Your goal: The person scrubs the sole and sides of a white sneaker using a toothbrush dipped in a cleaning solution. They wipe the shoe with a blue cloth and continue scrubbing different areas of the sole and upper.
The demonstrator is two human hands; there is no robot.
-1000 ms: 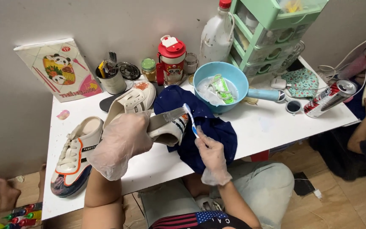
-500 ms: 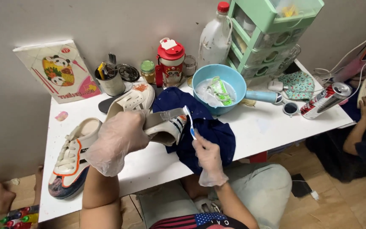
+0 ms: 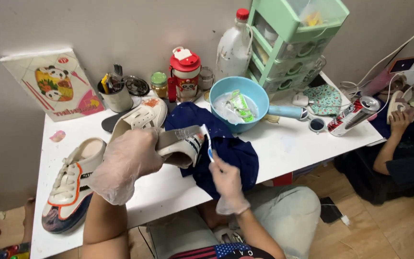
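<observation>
The white sneaker with black stripes (image 3: 180, 144) is up over the dark blue cloth (image 3: 226, 148) on the white table (image 3: 283, 144), tight in the gloved left hand (image 3: 125, 163), and it sits about where it was a moment ago. The gloved right hand (image 3: 226, 184) is closed on a small blue brush (image 3: 209, 144) whose tip has crept up against the shoe's heel, so I think scrubbing goes on. Behind stand a blue bowl (image 3: 259, 96) with a green packet (image 3: 240, 103), a red-lidded bottle (image 3: 184, 72), a panda picture box (image 3: 53, 84) on the left wall, and a red and silver can (image 3: 353, 115) lying on the right.
</observation>
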